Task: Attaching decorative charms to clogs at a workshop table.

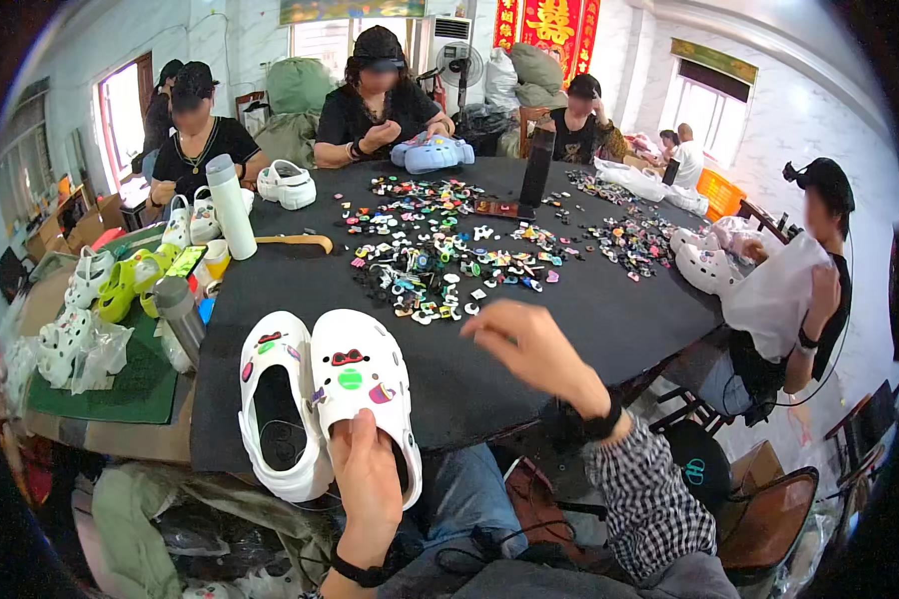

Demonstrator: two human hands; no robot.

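On the black table [529,329] near its front edge, the left hand [367,479] grips the heel of a white clog [362,384], beside a second white clog [275,404]. The right hand [529,344] reaches toward the pile of small charms [440,260]. Its fingertips are hidden, so whether it pinches anything is hard to tell.

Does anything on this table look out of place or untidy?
Nothing looks damaged. The small coloured charms lie scattered loosely over the black table, not in a container. The left hand holds one white clog by its heel.

White charm-studded clog [362,384] on table edge
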